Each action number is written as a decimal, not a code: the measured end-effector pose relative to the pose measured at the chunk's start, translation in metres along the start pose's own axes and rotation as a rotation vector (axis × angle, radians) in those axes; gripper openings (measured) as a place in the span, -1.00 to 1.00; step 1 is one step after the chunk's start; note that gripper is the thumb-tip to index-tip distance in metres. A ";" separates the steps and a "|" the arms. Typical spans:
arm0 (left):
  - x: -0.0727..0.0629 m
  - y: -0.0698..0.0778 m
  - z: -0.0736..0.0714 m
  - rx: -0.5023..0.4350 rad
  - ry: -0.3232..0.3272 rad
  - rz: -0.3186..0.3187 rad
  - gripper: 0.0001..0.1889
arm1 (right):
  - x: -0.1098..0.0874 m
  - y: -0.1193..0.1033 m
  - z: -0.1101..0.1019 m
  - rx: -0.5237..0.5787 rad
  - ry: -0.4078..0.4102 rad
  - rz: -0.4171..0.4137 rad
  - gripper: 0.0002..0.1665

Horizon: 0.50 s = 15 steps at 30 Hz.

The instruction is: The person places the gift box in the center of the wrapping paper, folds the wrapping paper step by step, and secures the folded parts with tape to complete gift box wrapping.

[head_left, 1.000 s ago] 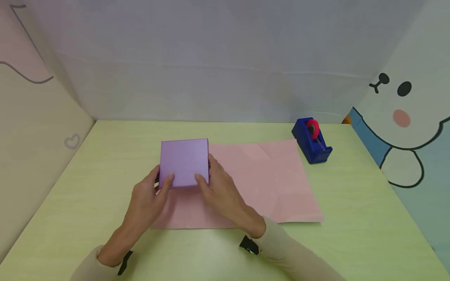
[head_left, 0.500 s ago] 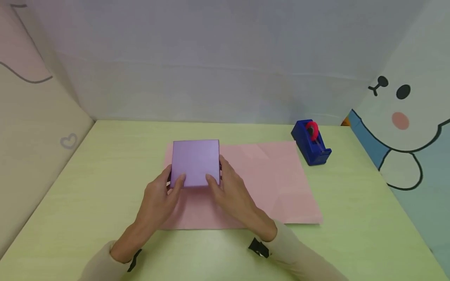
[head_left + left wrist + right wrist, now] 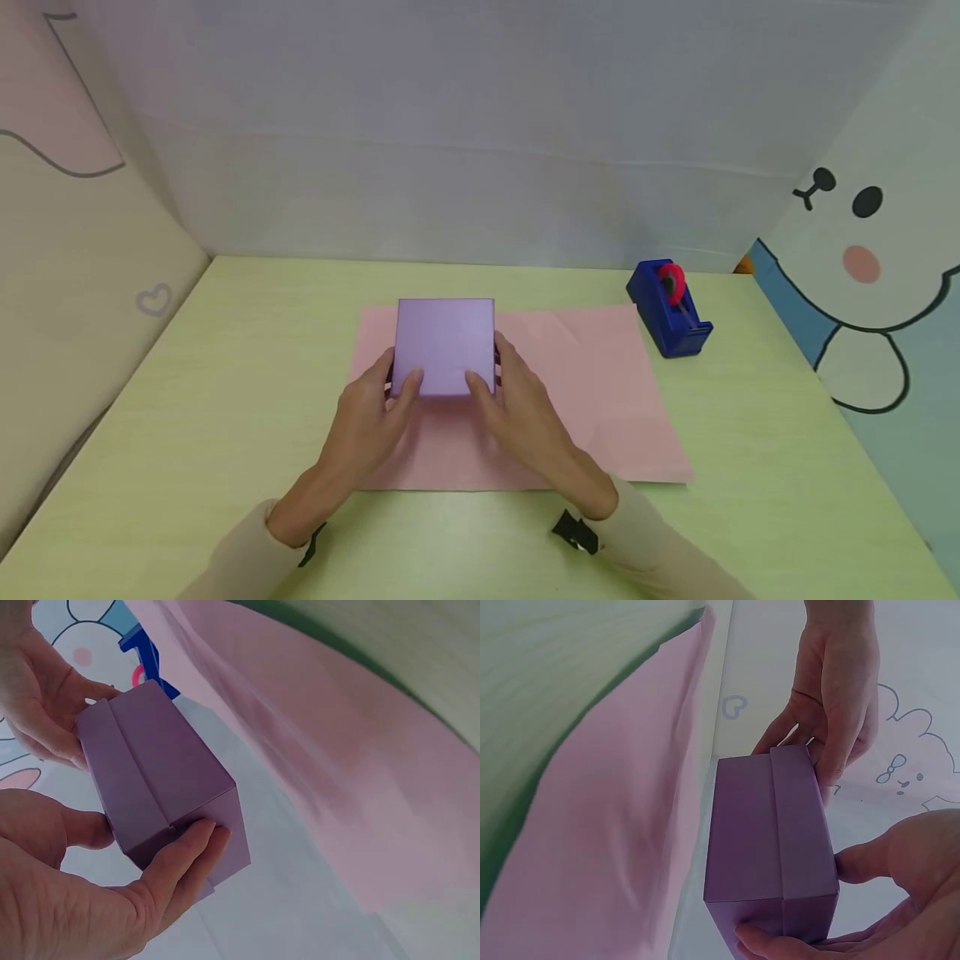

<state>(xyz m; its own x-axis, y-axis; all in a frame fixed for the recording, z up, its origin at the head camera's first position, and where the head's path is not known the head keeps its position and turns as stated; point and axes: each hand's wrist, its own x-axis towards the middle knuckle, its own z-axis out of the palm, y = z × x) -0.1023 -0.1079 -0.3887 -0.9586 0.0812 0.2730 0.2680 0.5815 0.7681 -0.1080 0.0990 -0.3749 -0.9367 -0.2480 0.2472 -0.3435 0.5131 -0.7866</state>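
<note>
A square purple lidded box (image 3: 444,343) is held between both hands above a sheet of pink paper (image 3: 577,392). My left hand (image 3: 372,414) grips its left side, thumb on the top near the front edge and fingers along the side wall. On the opposite side my right hand (image 3: 525,410) grips it in the same way. Both wrist views show the lid's seam running round the box (image 3: 161,772), and a gap between the box (image 3: 769,832) and the pink paper. The lid is on.
A blue tape dispenser (image 3: 667,310) with a red roll stands at the back right, just beyond the paper's far corner. The pale green table (image 3: 262,333) meets a light wall (image 3: 450,200) at its back edge. Printed panels flank both sides.
Both hands have carried the purple box to the right, from the paper's left edge to farther over the pink paper. The grip looks the same.
</note>
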 end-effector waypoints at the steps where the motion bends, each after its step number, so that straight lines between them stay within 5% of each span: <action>1: 0.000 0.001 0.001 0.001 0.000 0.001 -0.56 | 0.000 0.001 -0.001 -0.001 -0.001 0.003 -0.22; 15: 0.006 0.011 0.021 -0.011 -0.025 0.008 -0.64 | -0.004 0.014 -0.021 0.011 -0.002 0.043 -0.22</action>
<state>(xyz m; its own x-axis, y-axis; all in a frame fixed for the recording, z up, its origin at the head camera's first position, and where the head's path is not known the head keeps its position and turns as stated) -0.1073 -0.0844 -0.3910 -0.9585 0.1066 0.2645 0.2768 0.5715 0.7725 -0.1104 0.1244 -0.3756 -0.9503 -0.2279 0.2121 -0.3024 0.5138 -0.8028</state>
